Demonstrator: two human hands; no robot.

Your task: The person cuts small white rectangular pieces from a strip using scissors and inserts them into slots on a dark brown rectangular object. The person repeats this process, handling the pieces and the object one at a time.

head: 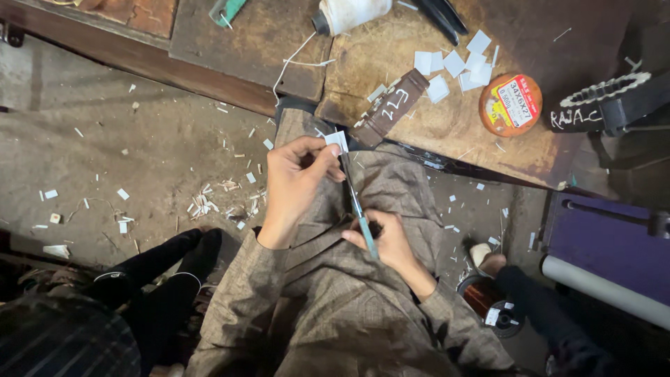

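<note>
Left hand point(296, 183) pinching white paper piece point(337, 139), right hand point(387, 237) gripping scissors point(357, 209)

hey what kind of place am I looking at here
Probably a small repair or winding workshop: a worn wooden bench strewn with cut white paper pieces, a copper wire spool, and paper offcuts on the floor.
</note>
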